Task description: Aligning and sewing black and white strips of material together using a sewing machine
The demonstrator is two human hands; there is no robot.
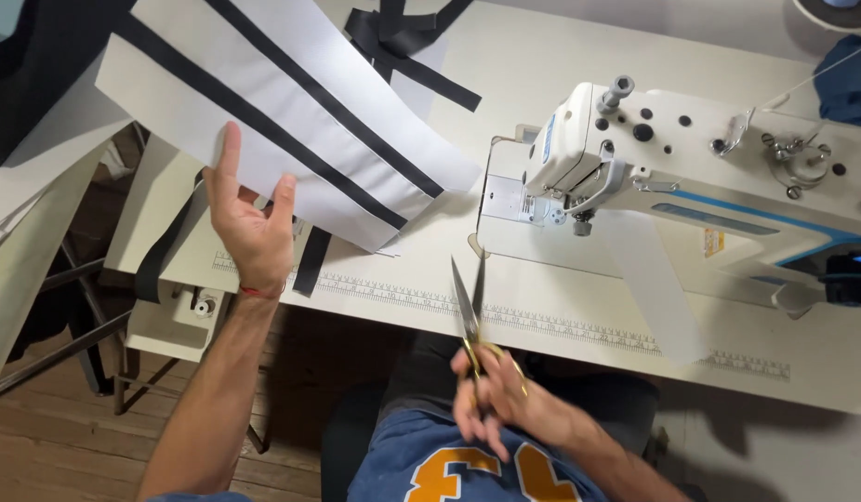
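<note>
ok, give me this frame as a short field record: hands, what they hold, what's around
left hand: open, palm up, under the edge of a white fabric panel with black stripes
right hand: gripping scissors, blades open, pointing away from the person
table: white, ruler printed along the front edge
sewing machine: white, right of the panel
loose black strips: far side of table

One head-worn camera looks steeply down, close over the table's near edge. The sewing machine sits right of centre.
</note>
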